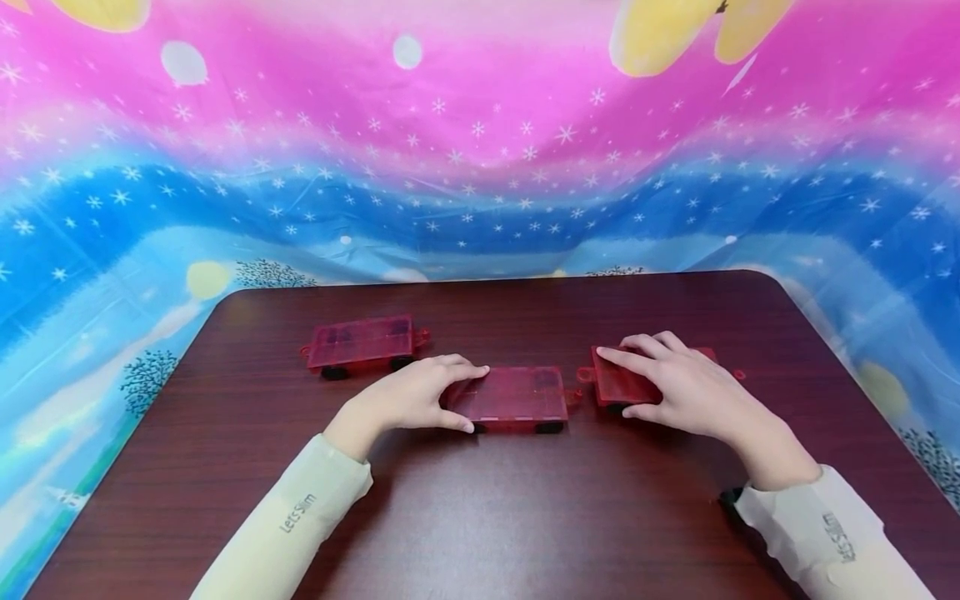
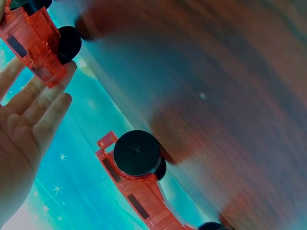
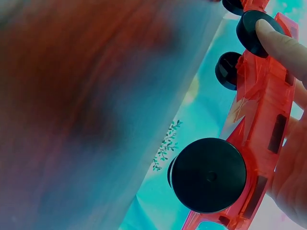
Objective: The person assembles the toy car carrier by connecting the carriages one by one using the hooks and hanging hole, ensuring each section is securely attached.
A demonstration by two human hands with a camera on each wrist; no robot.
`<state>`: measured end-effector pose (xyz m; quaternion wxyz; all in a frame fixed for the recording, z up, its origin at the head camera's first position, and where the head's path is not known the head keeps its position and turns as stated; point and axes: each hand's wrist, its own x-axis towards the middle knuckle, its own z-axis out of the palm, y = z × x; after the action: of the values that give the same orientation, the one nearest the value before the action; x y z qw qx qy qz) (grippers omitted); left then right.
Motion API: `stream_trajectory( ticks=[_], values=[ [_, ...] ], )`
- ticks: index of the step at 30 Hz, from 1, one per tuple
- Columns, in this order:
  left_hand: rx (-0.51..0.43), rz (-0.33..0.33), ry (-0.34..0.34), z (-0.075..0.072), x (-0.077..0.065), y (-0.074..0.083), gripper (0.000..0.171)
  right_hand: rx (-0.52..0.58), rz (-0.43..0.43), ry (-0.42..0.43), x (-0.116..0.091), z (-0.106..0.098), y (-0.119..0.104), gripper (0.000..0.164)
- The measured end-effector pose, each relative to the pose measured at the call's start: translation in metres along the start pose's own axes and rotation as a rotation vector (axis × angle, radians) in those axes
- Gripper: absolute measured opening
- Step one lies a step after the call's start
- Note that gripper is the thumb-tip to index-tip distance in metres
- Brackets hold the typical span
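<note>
Three clear-red toy train cars with black wheels stand on the table. My left hand [image 1: 408,398] holds the left end of the middle car [image 1: 517,396], thumb in front and fingers behind. In the left wrist view, the fingers lie along the far side of that car [image 2: 36,40]. My right hand [image 1: 693,392] grips the right car [image 1: 624,379] from above, covering much of its top. Its thumb presses near a front wheel [image 3: 256,33] in the right wrist view. Small red couplings on the middle and right cars face each other, a short gap apart.
The third car [image 1: 363,343] stands untouched at the back left, behind my left hand, with a coupling at each end. The dark brown table [image 1: 495,517] has rounded far corners. A colourful printed cloth [image 1: 480,167] hangs behind it.
</note>
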<state>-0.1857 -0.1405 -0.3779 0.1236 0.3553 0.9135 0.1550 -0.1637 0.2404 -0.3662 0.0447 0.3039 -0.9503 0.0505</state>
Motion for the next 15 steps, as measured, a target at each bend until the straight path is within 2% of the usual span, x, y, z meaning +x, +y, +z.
stream_trajectory(
  ticks=[15],
  values=[
    [-0.007, 0.0, 0.0, -0.0001, 0.0002, -0.0001, 0.08, 0.017, -0.036, -0.027, -0.0042, 0.0075, -0.0062, 0.085]
  ],
)
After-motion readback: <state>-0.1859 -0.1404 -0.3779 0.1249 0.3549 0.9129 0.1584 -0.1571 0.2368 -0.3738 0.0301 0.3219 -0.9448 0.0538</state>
